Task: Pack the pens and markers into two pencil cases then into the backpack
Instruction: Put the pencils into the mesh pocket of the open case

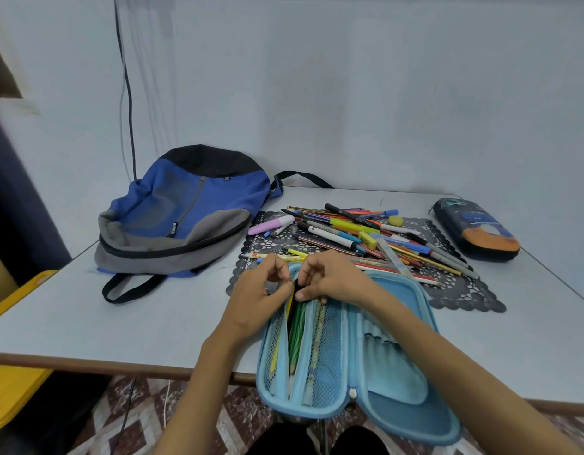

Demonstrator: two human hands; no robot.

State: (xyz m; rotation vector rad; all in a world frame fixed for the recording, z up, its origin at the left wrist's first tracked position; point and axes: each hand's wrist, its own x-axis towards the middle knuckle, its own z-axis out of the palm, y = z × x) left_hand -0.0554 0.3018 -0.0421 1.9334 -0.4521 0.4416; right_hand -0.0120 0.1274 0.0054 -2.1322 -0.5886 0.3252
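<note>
Head view: my left hand (261, 290) and right hand (330, 280) pinch a dark pen (292, 306) into the open blue pencil case (399, 323); it overhangs the counter (120, 323), so pressing could tip it.

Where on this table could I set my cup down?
Two bare patches: front left of the table, between the backpack and the open blue case; and front right, bordered by that case, the lace mat and the dark case. Crowded: the pen pile on the mat, and the blue case's far end, where the left hand and right hand work.
</note>
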